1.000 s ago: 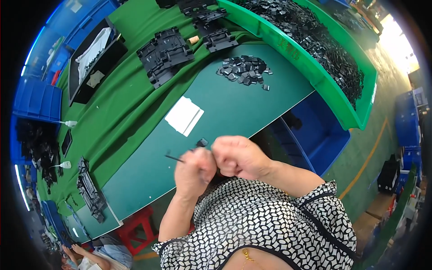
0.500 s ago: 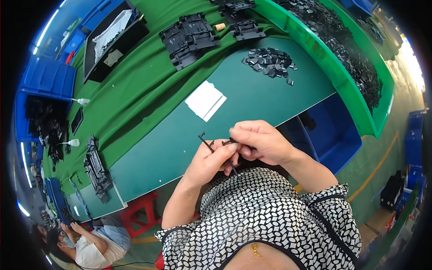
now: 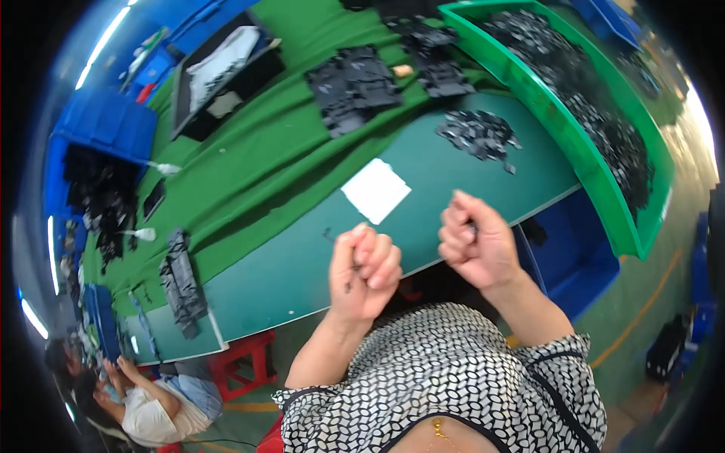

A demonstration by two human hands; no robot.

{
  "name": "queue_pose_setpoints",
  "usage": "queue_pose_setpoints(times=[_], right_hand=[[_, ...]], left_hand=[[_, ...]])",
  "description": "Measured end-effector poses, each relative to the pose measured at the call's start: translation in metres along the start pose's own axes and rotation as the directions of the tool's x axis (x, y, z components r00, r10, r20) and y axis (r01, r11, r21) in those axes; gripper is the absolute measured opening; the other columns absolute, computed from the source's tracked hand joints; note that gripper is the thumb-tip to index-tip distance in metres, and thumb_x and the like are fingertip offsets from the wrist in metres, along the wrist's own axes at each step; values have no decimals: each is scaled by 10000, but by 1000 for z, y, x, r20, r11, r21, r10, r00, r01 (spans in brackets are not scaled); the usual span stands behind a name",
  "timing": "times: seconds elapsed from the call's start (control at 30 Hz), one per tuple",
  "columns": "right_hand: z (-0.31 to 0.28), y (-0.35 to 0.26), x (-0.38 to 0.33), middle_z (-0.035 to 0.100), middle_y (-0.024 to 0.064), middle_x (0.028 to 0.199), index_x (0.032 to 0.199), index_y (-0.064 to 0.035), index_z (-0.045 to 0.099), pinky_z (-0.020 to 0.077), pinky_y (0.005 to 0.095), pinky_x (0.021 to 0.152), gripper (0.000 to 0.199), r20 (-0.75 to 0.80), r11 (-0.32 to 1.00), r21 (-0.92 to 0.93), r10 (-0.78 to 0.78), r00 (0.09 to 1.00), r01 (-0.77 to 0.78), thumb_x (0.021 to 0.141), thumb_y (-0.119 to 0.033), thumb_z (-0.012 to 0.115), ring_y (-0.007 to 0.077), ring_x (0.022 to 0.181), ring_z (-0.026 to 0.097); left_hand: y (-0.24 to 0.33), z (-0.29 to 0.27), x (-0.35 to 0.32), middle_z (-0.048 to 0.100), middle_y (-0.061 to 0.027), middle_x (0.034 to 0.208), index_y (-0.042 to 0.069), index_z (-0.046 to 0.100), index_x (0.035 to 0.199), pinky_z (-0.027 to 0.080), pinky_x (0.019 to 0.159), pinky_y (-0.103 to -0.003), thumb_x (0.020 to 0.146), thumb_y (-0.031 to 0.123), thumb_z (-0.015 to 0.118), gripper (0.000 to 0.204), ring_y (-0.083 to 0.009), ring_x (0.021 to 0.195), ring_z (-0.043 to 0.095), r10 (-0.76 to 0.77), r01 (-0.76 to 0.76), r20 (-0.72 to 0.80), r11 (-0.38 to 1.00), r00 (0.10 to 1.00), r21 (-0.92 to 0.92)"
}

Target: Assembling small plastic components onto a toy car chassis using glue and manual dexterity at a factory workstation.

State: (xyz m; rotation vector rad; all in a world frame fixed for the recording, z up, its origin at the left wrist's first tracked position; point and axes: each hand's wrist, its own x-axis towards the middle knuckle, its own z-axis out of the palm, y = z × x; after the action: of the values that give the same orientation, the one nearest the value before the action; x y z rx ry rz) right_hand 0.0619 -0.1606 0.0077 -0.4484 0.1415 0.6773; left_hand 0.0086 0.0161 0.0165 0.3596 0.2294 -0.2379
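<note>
My left hand (image 3: 370, 275) is closed around a thin black plastic part, most of it hidden by the fingers. Bits of the part show beside the thumb and at the palm, smeared by motion. To its right and apart from it, my right hand (image 3: 483, 245) is curled closed. Something small and dark shows between its fingers, too blurred to name. Both hands are raised over the near edge of the green table (image 3: 302, 260). Beyond them lies a white sheet or pad (image 3: 376, 190). A heap of small black pieces (image 3: 477, 136) sits farther right.
A long green bin (image 3: 555, 98) of black pieces stands at the right, above a blue bin (image 3: 578, 245). Black moulded trays (image 3: 353, 89) and a black box (image 3: 226, 79) rest on green cloth. At lower left a person (image 3: 162, 400) sits near a red stool (image 3: 245, 362).
My hands have come apart: the right has moved right, the left slightly lower. The thin black part stays with my left hand. The view has shifted, and the table appears lower and farther right.
</note>
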Motion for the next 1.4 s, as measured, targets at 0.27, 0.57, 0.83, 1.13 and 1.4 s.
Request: queue_pose_setpoints(times=[0.27, 0.57, 0.83, 1.13, 1.4], right_hand=[[-20, -42, 23, 524, 35, 743, 961, -21, 561, 321, 228, 489, 189, -54, 814, -417, -466, 883, 405, 950, -172, 447, 89, 544, 416], [-20, -26, 23, 514, 22, 731, 947, -25, 553, 312, 214, 477, 172, -17, 751, -464, -538, 843, 470, 954, -175, 467, 79, 541, 417], [-19, -31, 30, 537, 23, 752, 931, -13, 568, 300, 193, 463, 166, 19, 668, -612, -522, 853, 423, 947, -157, 487, 63, 546, 432], [10, -69, 63, 622, 103, 922, 975, 7, 625, 452, 306, 793, 204, 484, -222, -870, -555, 677, 440, 912, -165, 535, 201, 885, 578], [22, -178, 26, 595, 29, 706, 904, -30, 659, 458, 247, 569, 225, 372, -265, -928, -643, 669, 261, 892, -226, 548, 81, 625, 545]], left_hand=[[31, -7, -3, 592, -126, 778, 25, 572, 802, 514, 437, -237, 934, 255, 458, 288, -230, 718, 609, -198, 219, -202, 972, 959, 87], [295, 77, 113, 469, -316, 1184, -78, 292, 1304, 583, 684, -308, 911, 497, 476, 720, -344, 842, 608, 392, -368, -7, 869, 920, 332], [262, 13, 125, 498, -293, 1169, -85, 358, 1201, 561, 794, -357, 944, 261, 485, 449, -376, 1025, 577, 522, -443, -100, 798, 847, 408], [163, -17, 54, 622, -143, 1035, -20, 519, 1203, 538, 766, -279, 951, 214, 469, 348, -219, 918, 615, 160, -184, 96, 919, 982, 349], [127, -18, 16, 609, -102, 939, -10, 523, 1156, 556, 636, -251, 969, 181, 427, 284, -169, 787, 594, 137, -151, 66, 936, 988, 317]])
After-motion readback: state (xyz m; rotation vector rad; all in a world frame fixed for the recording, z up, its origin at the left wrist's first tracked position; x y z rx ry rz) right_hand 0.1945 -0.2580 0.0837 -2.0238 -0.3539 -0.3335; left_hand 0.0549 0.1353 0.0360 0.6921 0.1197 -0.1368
